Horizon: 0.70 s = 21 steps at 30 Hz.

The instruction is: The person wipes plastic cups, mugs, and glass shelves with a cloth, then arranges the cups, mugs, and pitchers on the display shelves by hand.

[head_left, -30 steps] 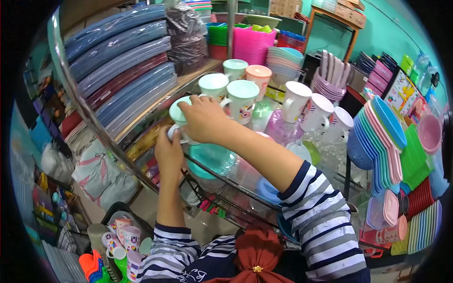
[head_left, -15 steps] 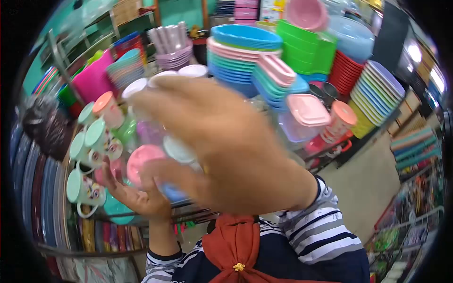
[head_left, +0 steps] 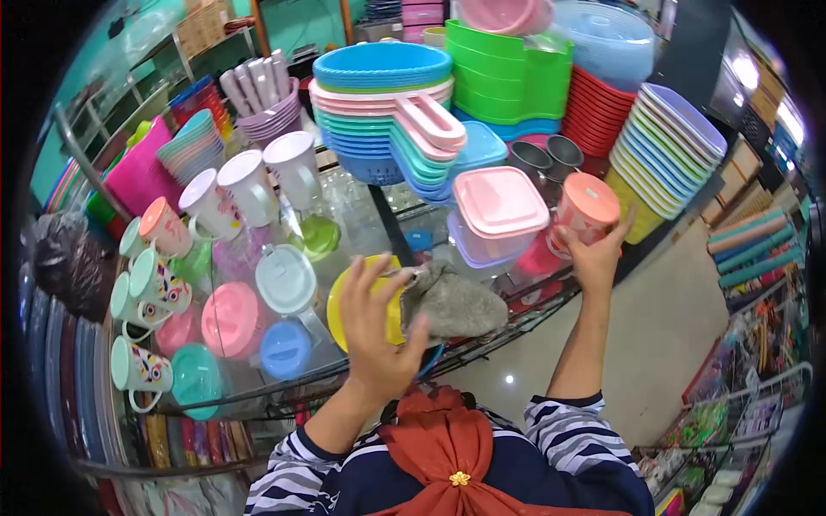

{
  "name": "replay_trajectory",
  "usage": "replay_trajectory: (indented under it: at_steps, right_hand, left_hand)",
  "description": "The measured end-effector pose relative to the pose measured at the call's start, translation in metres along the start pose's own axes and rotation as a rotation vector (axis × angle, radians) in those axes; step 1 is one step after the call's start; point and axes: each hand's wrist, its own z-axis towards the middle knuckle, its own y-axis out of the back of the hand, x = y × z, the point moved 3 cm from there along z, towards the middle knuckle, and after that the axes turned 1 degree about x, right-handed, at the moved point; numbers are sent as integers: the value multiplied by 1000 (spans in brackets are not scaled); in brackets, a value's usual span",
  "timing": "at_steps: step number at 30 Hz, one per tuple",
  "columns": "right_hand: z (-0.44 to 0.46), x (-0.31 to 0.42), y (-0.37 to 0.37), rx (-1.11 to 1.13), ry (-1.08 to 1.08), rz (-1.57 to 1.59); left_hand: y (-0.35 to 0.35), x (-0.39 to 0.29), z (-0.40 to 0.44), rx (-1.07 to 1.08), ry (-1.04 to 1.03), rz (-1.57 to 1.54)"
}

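Note:
My right hand [head_left: 595, 256] is wrapped round the side of a coral lidded tumbler [head_left: 590, 205] at the right end of the glass counter. My left hand [head_left: 379, 331] hovers with its fingers spread, holding nothing. Below and behind it are a yellow round plastic piece [head_left: 346, 303] and a crumpled grey cloth [head_left: 456, 303]. Beside the tumbler stands a clear container with a pink square lid [head_left: 502, 200]. Left of my left hand are a white lidded jug [head_left: 286, 277], a blue round lid [head_left: 286, 348] and a pink lidded container [head_left: 231, 318].
White mugs [head_left: 254, 185] and patterned green mugs [head_left: 142, 365] line the left side. Stacked blue baskets [head_left: 383, 64], a green bin [head_left: 508, 77] and pastel baskets [head_left: 658, 155] fill the back. The counter's dark front edge [head_left: 469, 353] runs before me, with tiled floor [head_left: 654, 344] at right.
My right hand has moved from the middle to the right, onto the coral tumbler. My left hand has shifted right from near the mugs, and the view has turned slightly.

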Motion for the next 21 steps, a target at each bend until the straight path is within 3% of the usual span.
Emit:
replay_trajectory:
  at_steps: [1, 2, 4, 7, 9, 12, 14, 16, 18, 19, 20, 21]
  right_hand:
    - [-1, -9, -7, -19, 15, 15]
    - [-3, -11, -13, -11, -34, 235]
    - [-2, -33, -15, -85, 106, -55]
    - [-1, -32, 0, -103, 61, 127]
    - [-1, 18, 37, -16, 77, 92]
    - [-8, 75, 77, 372, 175, 347]
    - [-27, 109, 65, 526, 176, 408]
    - [-66, 168, 14, 737, 19, 830]
    - [-87, 190, -15, 852, 221, 780]
    - [-97, 191, -26, 844, 498, 509]
    - [-107, 193, -37, 905, 606, 464]
    - [-116, 195, -46, 963, 714, 417]
  left_hand:
    - [-5, 1, -2, 13, 8, -27]
    - [-8, 1, -4, 50, 21, -10]
    - [-14, 6, -10, 98, 73, -15]
    - [-12, 11, -15, 92, 109, -12]
    - [-5, 12, -17, 51, 123, -42]
    - [5, 11, -22, 50, 88, -155]
    - [3, 2, -22, 146, 81, -523]
    - [6, -7, -23, 157, 39, -598]
    - [8, -7, -35, 135, 158, -716]
    - [14, 2, -38, 127, 24, -498]
    - [22, 10, -40, 118, -105, -277]
    - [31, 17, -40, 119, 112, -401]
